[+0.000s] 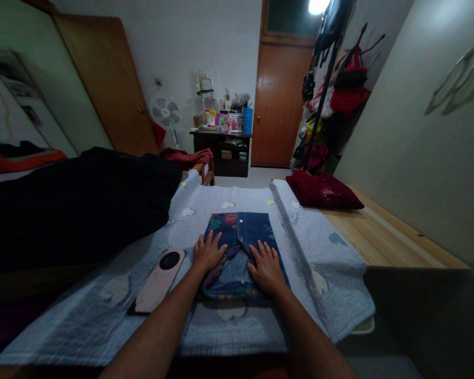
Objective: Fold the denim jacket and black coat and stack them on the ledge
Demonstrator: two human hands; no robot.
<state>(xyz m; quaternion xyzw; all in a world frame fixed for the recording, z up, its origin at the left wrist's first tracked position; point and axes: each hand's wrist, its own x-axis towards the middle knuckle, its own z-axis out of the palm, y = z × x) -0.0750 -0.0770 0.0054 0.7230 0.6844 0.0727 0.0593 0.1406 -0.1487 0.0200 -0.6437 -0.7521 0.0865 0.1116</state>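
A blue denim garment (pixel 256 226) with floral patches and a snap placket lies folded into a rough square in front of me. My left hand (pixel 210 252) rests flat on its left side, fingers spread. On the right side of the denim lies my right hand (pixel 267 267), also flat with the fingers apart. Neither hand grasps anything. Just left of my left forearm, a pink phone (pixel 158 287) with a round dark camera ring lies on the pale blue cloth (pixel 229 316) under the garment.
Black clothing (pixel 79 205) is heaped on the left. A folded dark red garment (pixel 324 189) lies at the right, partly on a wooden surface (pixel 363 237). Farther back stand a dark cabinet (pixel 221 167), a fan (pixel 166 111) and a rack hung with bags and clothes.
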